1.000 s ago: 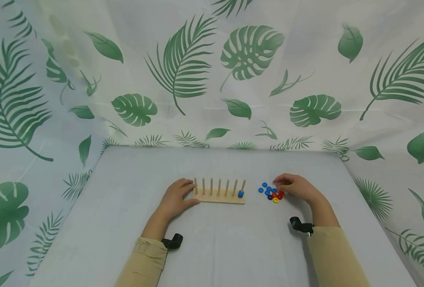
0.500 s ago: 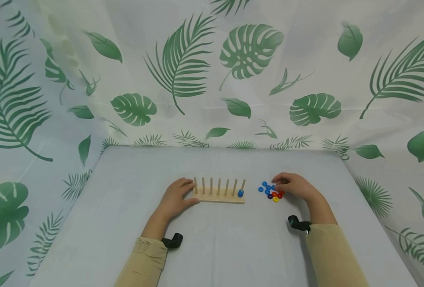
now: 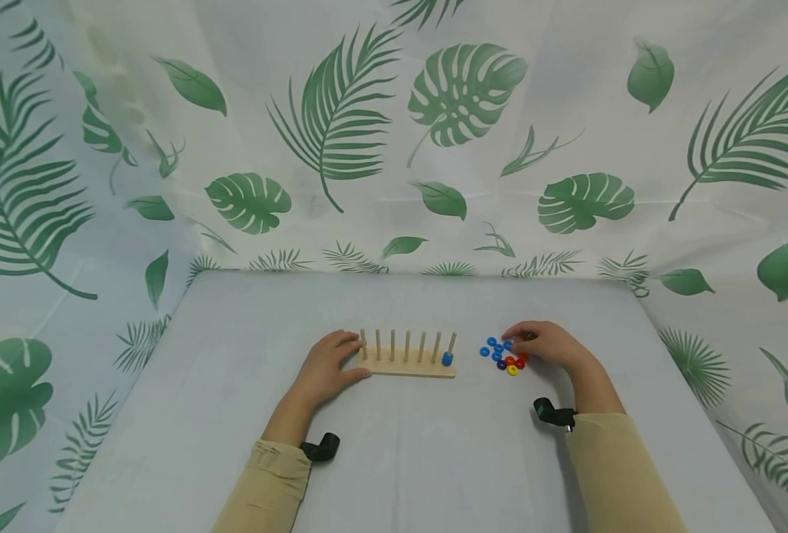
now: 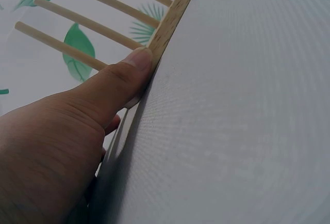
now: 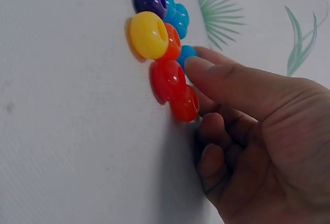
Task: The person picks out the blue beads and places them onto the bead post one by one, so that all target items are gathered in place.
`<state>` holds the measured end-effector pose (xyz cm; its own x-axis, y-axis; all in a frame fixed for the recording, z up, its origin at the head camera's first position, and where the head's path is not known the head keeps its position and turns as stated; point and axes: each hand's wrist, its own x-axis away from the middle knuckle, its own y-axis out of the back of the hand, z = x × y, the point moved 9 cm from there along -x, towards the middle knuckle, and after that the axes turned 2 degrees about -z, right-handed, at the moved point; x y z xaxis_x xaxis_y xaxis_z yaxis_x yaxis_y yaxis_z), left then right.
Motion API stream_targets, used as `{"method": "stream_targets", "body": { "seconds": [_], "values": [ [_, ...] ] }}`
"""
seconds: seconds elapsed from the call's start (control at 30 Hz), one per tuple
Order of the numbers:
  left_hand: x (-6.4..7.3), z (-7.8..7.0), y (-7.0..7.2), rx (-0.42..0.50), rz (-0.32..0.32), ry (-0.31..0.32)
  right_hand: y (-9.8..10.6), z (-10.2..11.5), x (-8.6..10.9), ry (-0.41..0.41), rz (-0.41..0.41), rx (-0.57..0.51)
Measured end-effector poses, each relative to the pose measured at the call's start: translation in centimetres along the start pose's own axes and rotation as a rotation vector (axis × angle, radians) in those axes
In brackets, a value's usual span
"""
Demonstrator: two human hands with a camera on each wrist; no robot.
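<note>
In the head view, the left hand (image 3: 329, 364) grips the left end of a wooden peg rack (image 3: 403, 364) on the surface (image 3: 434, 451); the right hand (image 3: 550, 348), well apart, touches loose beads (image 3: 502, 364) to the right. From the left wrist, the thumb (image 4: 129, 69) lies against the rack's edge. From the right wrist, that hand pinches a blue bead (image 5: 185, 55) near red ones (image 5: 169, 81).

White walls (image 3: 367, 218) printed with green leaves (image 3: 442, 200), pale grey tabletop (image 3: 427, 459), soft light
</note>
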<state>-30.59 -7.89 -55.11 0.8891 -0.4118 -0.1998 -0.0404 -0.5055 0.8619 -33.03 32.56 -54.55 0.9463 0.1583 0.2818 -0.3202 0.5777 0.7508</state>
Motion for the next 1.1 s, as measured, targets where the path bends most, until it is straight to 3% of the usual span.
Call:
{"method": "stream_targets", "body": {
  "seconds": [0.23,0.7,1.1],
  "values": [
    [0.03,-0.05,0.11,0.000,-0.005,-0.002,-0.28,0.06,-0.44,-0.035,-0.040,0.002],
    [-0.03,0.07,0.02,-0.007,-0.003,0.001,-0.40,-0.23,-0.38,-0.053,-0.041,0.015],
    [0.01,-0.02,0.14,0.000,-0.005,0.003,-0.08,0.20,0.15,-0.041,-0.074,0.004]
  ]
}}
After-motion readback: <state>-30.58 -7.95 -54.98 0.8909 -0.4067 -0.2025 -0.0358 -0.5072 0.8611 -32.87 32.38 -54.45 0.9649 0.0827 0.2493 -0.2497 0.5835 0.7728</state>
